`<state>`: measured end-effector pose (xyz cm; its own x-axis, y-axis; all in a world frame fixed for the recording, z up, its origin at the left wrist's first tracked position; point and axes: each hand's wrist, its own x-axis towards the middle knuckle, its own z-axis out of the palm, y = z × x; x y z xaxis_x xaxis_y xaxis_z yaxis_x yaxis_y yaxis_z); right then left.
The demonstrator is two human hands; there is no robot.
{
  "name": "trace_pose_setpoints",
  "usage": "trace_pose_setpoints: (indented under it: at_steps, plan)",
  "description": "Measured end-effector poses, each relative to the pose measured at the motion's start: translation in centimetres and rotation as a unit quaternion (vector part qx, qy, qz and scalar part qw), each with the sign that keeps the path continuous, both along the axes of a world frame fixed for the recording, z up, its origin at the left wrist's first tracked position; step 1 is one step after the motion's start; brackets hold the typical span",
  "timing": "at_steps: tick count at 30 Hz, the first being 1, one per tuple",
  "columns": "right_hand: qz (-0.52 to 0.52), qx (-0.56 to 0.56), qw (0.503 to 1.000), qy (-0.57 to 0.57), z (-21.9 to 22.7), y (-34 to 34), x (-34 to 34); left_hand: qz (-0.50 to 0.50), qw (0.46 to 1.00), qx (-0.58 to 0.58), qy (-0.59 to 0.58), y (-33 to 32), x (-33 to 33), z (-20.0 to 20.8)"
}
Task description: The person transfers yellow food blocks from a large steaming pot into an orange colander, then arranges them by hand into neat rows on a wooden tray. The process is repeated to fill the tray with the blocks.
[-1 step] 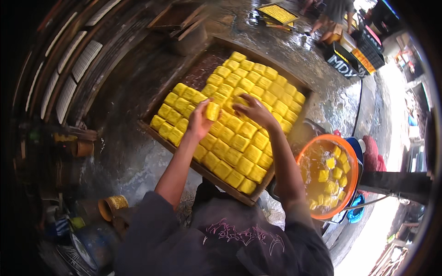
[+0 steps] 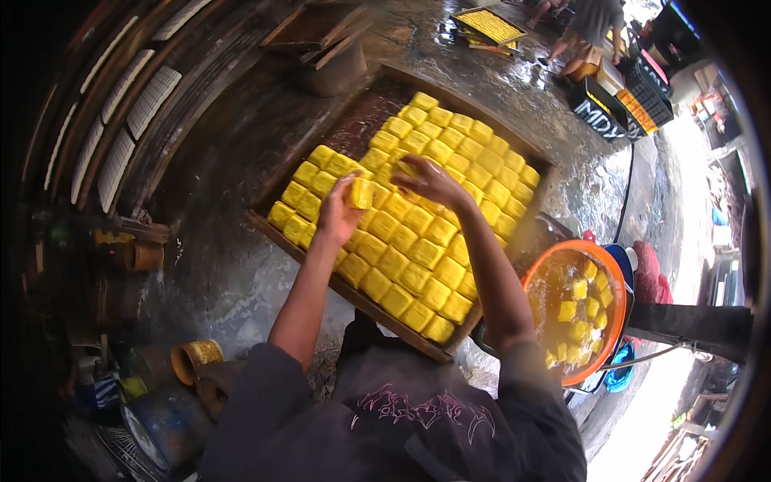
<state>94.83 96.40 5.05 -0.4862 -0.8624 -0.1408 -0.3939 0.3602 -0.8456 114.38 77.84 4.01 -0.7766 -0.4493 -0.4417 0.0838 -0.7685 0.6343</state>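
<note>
My left hand [image 2: 338, 214] is closed around a yellow tofu block [image 2: 361, 194], held up over the tray with its wet face showing. To its right, my right hand [image 2: 438, 183] reaches over the rows with fingers bent. Its thumb and fingertips close round another yellow block, partly hidden beneath the hand. Below both hands lies a wooden tray [image 2: 357, 120], packed with rows of yellow tofu blocks [image 2: 414, 277]. Dark bare wood shows at the tray's far left corner.
An orange basin [image 2: 619, 281] of yellowish liquid with floating tofu blocks stands right of the tray. A person [image 2: 590, 32] is at the far right, near black crates [image 2: 598, 108] and another filled tray [image 2: 490, 26]. Racks line the left; containers [image 2: 197, 360] sit lower left.
Both hands have shifted slightly left across the tray, the right one coming nearer the left. The left hand keeps its tofu block. The tray appears a little farther right in the view.
</note>
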Motion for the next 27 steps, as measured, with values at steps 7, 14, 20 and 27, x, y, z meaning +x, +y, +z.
trace_pose_setpoints:
  at_steps: [7, 14, 20, 27]
  plan:
    - [0.240, 0.201, 0.937, 0.156, -1.2, -26.4, -5.1, 0.115, 0.974, -0.188, -0.047, -17.6, -1.0, -3.5]
    - [-0.027, -0.001, 0.996, -0.086, -1.4, -25.2, -9.4, -0.302, 0.752, -0.561, -0.166, -17.9, -10.2, -4.3]
    - [0.218, 0.160, 0.945, 0.184, -4.1, -26.8, -12.4, -0.233, 0.736, -0.616, -0.153, -18.3, -11.6, -6.4]
    - [-0.170, -0.198, 0.958, 0.119, -5.2, -9.7, -4.3, -0.198, 0.403, -0.887, -0.109, -14.1, -12.5, -10.3]
